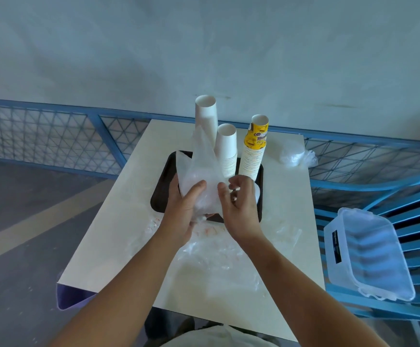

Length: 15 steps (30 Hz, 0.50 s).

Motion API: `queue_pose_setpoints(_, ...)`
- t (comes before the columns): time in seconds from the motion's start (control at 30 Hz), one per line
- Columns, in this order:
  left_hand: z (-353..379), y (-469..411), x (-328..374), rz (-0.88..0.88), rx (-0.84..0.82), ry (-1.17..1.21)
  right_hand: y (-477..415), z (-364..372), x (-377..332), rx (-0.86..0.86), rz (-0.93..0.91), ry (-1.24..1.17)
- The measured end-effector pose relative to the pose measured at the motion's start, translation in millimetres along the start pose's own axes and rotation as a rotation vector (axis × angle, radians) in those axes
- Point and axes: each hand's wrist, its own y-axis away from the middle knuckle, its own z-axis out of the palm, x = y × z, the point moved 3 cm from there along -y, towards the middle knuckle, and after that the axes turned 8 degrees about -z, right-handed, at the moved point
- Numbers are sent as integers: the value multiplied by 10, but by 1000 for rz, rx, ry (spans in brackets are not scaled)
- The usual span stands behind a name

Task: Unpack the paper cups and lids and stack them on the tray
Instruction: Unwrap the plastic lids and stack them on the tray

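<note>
L hand (182, 209) wraps the left side of the clear bag (201, 166), thumb across the front. R hand (239, 204) curls its fingers into the bag's right side, pinching it. Bag stands upright btwn both hands, loose end up, over the black tray (161, 189), just in front of the cup stacks (252, 156). Lids prob. in its low end, too hazy to be sure.

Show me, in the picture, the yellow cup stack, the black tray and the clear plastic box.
yellow cup stack (256, 144), head view, on its printed top cup.
black tray (160, 192), head view, on its bare left rim.
clear plastic box (371, 256), head view, on its inner floor.
</note>
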Motion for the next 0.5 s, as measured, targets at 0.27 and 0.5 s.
queue_pose_setpoints(0.27,-694,-263,478,25,7,-62,83,850,-253,-169,-71,-19)
queue_pose_setpoints(0.5,-1496,-603,864,7,-41,-182,3,1556,-391,-158,-129,8)
